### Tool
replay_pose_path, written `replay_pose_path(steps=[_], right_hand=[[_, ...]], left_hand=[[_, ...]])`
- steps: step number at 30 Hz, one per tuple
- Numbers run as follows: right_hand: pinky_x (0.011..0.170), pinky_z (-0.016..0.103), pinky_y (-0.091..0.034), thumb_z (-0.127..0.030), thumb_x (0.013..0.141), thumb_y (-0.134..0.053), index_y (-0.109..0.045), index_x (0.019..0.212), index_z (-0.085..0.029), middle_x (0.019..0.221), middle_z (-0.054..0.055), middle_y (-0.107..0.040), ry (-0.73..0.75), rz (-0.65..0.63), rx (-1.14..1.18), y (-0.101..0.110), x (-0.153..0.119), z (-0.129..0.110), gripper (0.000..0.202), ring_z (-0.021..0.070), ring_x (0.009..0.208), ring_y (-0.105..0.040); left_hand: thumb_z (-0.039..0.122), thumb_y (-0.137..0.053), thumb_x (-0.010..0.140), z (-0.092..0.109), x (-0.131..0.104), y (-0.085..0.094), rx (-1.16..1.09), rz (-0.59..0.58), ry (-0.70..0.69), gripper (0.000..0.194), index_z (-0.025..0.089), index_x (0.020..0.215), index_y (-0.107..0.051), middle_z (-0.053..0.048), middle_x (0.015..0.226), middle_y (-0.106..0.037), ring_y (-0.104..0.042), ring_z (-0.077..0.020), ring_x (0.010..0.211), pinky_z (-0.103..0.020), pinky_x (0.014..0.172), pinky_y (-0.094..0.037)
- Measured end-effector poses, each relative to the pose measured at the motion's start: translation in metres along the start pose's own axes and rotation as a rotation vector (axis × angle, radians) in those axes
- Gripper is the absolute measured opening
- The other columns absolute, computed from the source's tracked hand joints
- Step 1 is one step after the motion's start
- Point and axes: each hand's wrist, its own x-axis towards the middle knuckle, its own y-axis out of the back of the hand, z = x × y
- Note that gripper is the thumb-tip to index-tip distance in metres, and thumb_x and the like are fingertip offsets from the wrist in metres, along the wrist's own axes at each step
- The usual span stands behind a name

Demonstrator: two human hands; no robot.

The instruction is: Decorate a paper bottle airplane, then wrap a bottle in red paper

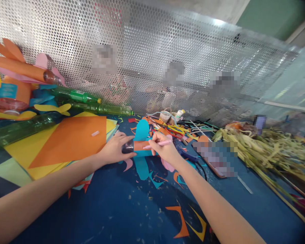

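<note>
A clear plastic bottle lies on its side on the blue table, wrapped in blue and orange paper. Rounded blue paper wings stick out above and below it, and pink paper shows at its right end. My left hand grips the bottle's left end between thumb and fingers. Pinched in my right hand is a pink pen, its tip at the orange paper on the bottle. The palm hides part of the bottle's right end.
Coloured sheets lie left, near green bottles and paper-covered bottles. Scissors, a phone and dry husks are right. Paper scraps are scattered. Behind stands a perforated metal screen, with people beyond.
</note>
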Motion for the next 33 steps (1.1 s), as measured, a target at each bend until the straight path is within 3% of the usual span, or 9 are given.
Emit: replay_pose_path(steps=[8, 15, 21, 28, 33], right_hand=[[0.062, 0.025, -0.053, -0.028, 0.084, -0.052, -0.04, 0.065, -0.023, 0.04, -0.009, -0.048, -0.023, 0.04, 0.024, 0.0026, 0.0014, -0.0004, 0.023, 0.0156, 0.058, -0.068], [0.064, 0.027, -0.053, -0.033, 0.086, -0.053, -0.041, 0.066, -0.023, 0.042, -0.008, -0.05, -0.015, 0.009, 0.008, 0.0007, 0.0001, -0.0021, 0.025, 0.0152, 0.058, -0.067], [0.072, 0.031, -0.055, -0.033, 0.086, -0.054, -0.042, 0.068, -0.023, 0.045, -0.009, -0.052, 0.028, -0.009, 0.068, -0.0021, -0.0003, 0.0023, 0.024, 0.0099, 0.046, -0.057], [0.065, 0.029, -0.055, -0.026, 0.084, -0.052, -0.04, 0.064, -0.023, 0.041, -0.01, -0.049, 0.004, 0.023, 0.024, 0.001, -0.0004, -0.0031, 0.024, 0.009, 0.039, -0.051], [0.062, 0.027, -0.054, -0.027, 0.084, -0.052, -0.039, 0.064, -0.023, 0.04, -0.009, -0.048, -0.018, 0.061, -0.007, 0.0024, 0.0, -0.002, 0.023, 0.0132, 0.048, -0.062]], left_hand=[[0.058, -0.061, 0.074, -0.0009, -0.0005, -0.0009, -0.004, 0.002, 0.001, 0.064, 0.014, 0.12, -0.056, -0.01, 0.092, -0.064, -0.05, -0.0285, 0.105, -0.042, 0.09, -0.044], [0.058, -0.06, 0.075, -0.0006, -0.0002, -0.0004, -0.02, -0.005, 0.008, 0.063, 0.015, 0.12, -0.056, -0.01, 0.093, -0.064, -0.05, -0.0287, 0.105, -0.043, 0.09, -0.044], [0.057, -0.061, 0.074, -0.0009, 0.0001, -0.0002, -0.034, -0.009, 0.009, 0.062, 0.017, 0.121, -0.056, -0.01, 0.094, -0.065, -0.05, -0.0287, 0.103, -0.045, 0.089, -0.043], [0.056, -0.061, 0.075, -0.0007, 0.0004, 0.0002, -0.022, -0.015, 0.004, 0.06, 0.017, 0.12, -0.056, -0.009, 0.094, -0.064, -0.051, -0.0286, 0.103, -0.043, 0.09, -0.044], [0.057, -0.06, 0.075, -0.0006, -0.0005, -0.0004, -0.011, -0.011, 0.005, 0.063, 0.014, 0.121, -0.056, -0.01, 0.096, -0.065, -0.05, -0.0287, 0.105, -0.042, 0.091, -0.043]])
